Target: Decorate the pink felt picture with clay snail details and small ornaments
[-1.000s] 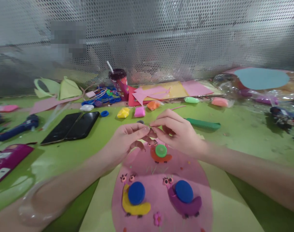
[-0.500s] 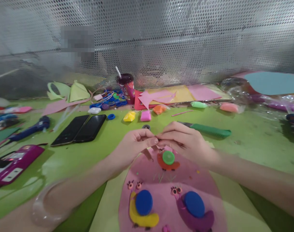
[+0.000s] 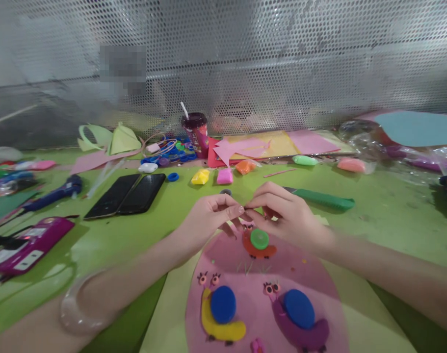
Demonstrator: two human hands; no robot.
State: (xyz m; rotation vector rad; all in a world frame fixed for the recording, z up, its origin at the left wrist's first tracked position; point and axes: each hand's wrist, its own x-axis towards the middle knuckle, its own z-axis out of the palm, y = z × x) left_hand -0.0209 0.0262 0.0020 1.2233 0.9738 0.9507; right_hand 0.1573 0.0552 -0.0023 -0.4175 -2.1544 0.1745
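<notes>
My left hand [image 3: 218, 213] and my right hand [image 3: 282, 211] meet fingertip to fingertip above the top of a pink oval sheet [image 3: 241, 284]. Both are pinched closed on something too small and hidden to make out. Just below them on the sheet is an orange clay snail [image 3: 263, 252] with a green cap as its shell. Lower down are a yellow clay snail [image 3: 223, 332] and a purple clay snail [image 3: 300, 336], each with a blue cap shell and lashed eyes on stalks. A small pink clay piece [image 3: 257, 345] shows at the bottom edge.
Beyond my hands lie yellow [image 3: 200, 177], pink [image 3: 224, 176] and orange clay packs [image 3: 245, 166]. A green-handled cutter [image 3: 324, 198] is at right. Two phones [image 3: 142, 193], a glue gun [image 3: 57, 193] and a magenta power strip [image 3: 35, 245] are left. A drink cup [image 3: 197, 137] stands behind.
The whole view has shifted slightly, so things sit a little further right. My right fingers have shifted a little in their pinch, with a gap showing under them; the hands stay together.
</notes>
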